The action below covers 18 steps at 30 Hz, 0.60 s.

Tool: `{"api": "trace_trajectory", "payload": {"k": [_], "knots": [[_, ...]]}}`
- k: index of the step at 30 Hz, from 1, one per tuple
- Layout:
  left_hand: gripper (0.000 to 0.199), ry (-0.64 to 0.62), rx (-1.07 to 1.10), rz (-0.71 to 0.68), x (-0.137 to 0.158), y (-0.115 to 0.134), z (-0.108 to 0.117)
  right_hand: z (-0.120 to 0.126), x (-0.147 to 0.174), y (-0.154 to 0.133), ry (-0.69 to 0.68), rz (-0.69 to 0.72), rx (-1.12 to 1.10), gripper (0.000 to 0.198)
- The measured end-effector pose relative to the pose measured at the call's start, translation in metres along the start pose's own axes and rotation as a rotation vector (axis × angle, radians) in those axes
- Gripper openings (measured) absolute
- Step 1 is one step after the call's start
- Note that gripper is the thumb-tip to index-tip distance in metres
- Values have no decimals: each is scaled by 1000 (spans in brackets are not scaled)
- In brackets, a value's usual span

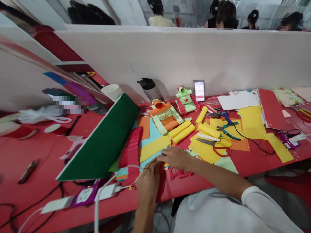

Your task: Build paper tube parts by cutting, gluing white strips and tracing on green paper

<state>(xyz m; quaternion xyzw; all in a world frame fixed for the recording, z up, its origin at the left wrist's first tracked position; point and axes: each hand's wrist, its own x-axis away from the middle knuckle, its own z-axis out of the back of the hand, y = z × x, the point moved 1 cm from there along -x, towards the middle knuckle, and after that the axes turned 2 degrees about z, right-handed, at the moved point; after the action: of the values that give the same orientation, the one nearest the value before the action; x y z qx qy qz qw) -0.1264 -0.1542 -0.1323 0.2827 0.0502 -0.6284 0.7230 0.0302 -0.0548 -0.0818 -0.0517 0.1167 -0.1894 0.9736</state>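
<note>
My left hand [148, 178] and my right hand [175, 158] meet low over the red table [167, 191], their fingertips pressed together. Whatever is between the fingers is hidden or too small to name. Just beyond them lie a yellow paper strip [155, 149] and light blue paper [152, 130]. To the left is a fringed red paper piece [130, 147]. Red paper cutouts [178, 173] lie beneath my right forearm. A white cable [116, 172] passes close by my left hand.
A green board [99, 145] leans at the left. Scissors [206, 141], pliers [228, 131] and yellow paper rolls [182, 131] lie right of centre. Paper models [165, 116], a bottle [149, 87] and a phone [199, 90] stand near the white partition [170, 55]. A purple power strip [88, 194] sits front left.
</note>
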Motion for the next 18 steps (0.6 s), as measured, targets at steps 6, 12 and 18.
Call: {"api": "trace_trajectory", "payload": {"k": [6,12,18], "knots": [[24,20,-71,83,0,1,0,-4,0,-1,23,24,2,25],[18,21,-45,8,6,-2,4,-2,0,2,-2,36,-7,21],[20,-9,92,-126,7,-5,11,-6,1,2,10,57,23,20]]}}
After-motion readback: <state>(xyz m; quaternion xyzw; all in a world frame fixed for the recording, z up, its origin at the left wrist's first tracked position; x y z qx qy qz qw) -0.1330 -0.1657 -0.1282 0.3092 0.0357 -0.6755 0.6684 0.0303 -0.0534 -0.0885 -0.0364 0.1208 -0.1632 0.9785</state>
